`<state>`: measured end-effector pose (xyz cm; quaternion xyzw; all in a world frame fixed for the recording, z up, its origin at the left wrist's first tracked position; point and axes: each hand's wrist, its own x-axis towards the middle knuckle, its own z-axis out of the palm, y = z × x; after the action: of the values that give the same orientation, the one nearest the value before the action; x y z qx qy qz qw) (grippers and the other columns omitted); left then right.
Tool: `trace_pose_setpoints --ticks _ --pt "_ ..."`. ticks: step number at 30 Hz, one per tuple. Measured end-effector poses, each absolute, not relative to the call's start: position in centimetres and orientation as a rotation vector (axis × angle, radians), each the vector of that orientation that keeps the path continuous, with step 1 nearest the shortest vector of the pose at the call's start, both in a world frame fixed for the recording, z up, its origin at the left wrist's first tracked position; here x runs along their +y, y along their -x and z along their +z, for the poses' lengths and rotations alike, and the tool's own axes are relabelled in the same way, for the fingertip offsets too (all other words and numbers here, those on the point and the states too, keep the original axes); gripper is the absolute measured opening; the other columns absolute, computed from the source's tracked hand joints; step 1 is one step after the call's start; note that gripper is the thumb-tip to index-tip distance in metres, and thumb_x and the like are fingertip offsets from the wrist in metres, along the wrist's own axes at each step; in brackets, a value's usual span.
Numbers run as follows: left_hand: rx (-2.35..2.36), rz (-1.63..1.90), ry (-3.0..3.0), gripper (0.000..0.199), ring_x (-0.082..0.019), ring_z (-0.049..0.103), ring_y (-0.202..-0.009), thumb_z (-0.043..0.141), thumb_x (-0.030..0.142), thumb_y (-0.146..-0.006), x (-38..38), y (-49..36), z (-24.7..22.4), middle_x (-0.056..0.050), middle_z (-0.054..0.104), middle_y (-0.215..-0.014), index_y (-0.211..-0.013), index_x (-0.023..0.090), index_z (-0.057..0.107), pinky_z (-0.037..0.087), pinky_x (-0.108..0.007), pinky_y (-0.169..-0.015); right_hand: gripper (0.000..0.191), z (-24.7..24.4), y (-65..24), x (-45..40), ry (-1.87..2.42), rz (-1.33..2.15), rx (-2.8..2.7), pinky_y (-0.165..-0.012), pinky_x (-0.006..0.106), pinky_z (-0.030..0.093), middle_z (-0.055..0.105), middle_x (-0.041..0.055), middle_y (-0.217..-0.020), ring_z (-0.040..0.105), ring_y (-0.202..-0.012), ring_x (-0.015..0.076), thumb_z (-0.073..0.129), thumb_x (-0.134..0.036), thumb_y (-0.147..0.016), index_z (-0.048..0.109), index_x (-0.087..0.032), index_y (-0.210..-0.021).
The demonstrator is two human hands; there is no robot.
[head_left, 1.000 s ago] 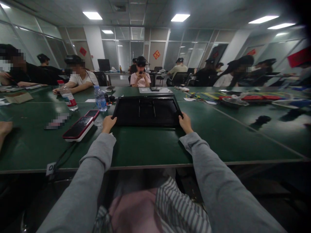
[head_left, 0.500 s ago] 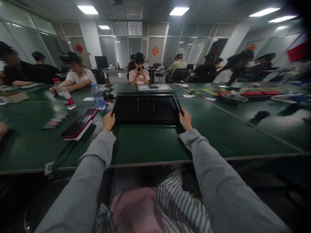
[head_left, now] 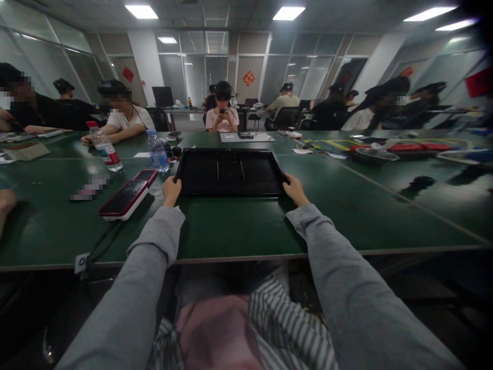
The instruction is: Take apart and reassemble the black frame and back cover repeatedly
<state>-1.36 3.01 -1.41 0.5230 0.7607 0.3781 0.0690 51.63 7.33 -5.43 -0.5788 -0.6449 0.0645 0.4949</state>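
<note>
A wide, shallow black tray (head_left: 196,174) with a raised rim and two thin upright dividers is in front of me over the green table (head_left: 239,226). My left hand (head_left: 172,191) is closed on its left edge, thumb on top. On the opposite side my right hand (head_left: 295,189) grips the right edge the same way. Most of the fingers are hidden beneath or behind the rim. Left of my left hand lies a red-rimmed device with a dark screen (head_left: 126,197), its cable running to the table's front edge.
Two plastic bottles stand at the left, one with a red cap (head_left: 107,149) and one with a blue cap (head_left: 157,151). Yellow cables (head_left: 327,145) and a bowl (head_left: 375,155) lie at the right. Across the table sits a person in pink (head_left: 222,115); others sit around.
The tray's far edge has dropped slightly, so the tray looks flatter. Both hands keep their hold on its sides. The whole view has shifted a little.
</note>
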Motion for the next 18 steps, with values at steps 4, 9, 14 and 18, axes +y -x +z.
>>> trace_pose_setpoints --ticks 4,9,14,18 --pt "2.321 1.11 -1.618 0.041 -0.034 0.065 -0.122 0.053 0.033 -0.097 2.5 1.4 -1.4 -0.018 0.071 -0.129 -0.128 0.011 0.069 0.049 -0.043 -0.103 0.057 -5.2 -51.1 7.3 1.496 0.189 -1.494 -0.117 0.05 0.044 0.067 0.0168 -0.137 0.062 -0.13 0.0287 0.054 -0.021 -0.082 0.064 -0.01 -0.137" --pt "2.351 1.044 -1.672 0.041 -0.035 0.065 -0.12 0.051 0.037 -0.099 1.9 1.1 -1.1 -0.021 0.071 -0.126 -0.125 0.011 0.07 0.049 -0.043 -0.101 0.053 -4.7 -50.7 6.8 1.533 0.178 -1.505 -0.115 0.048 0.046 0.067 0.0185 -0.136 0.064 -0.126 0.0288 0.055 -0.02 -0.084 0.065 -0.008 -0.136" --pt "2.384 1.006 -1.696 0.046 -0.035 0.066 -0.118 0.041 0.041 -0.104 2.0 1.1 -1.2 -0.023 0.072 -0.122 -0.121 0.011 0.072 0.049 -0.043 -0.099 0.051 -4.2 -50.1 6.2 1.556 0.146 -1.455 -0.113 0.053 0.047 0.07 0.0156 -0.132 0.063 -0.127 0.0305 0.057 -0.023 -0.084 0.068 -0.013 -0.133" --pt "2.376 0.99 -1.692 0.045 -0.034 0.066 -0.119 0.044 0.041 -0.103 2.2 1.3 -1.3 -0.021 0.072 -0.124 -0.122 0.012 0.072 0.049 -0.042 -0.099 0.05 -3.9 -49.6 6.0 1.629 0.145 -1.431 -0.114 0.051 0.045 0.068 0.0188 -0.134 0.062 -0.127 0.0309 0.056 -0.023 -0.086 0.067 -0.011 -0.134"
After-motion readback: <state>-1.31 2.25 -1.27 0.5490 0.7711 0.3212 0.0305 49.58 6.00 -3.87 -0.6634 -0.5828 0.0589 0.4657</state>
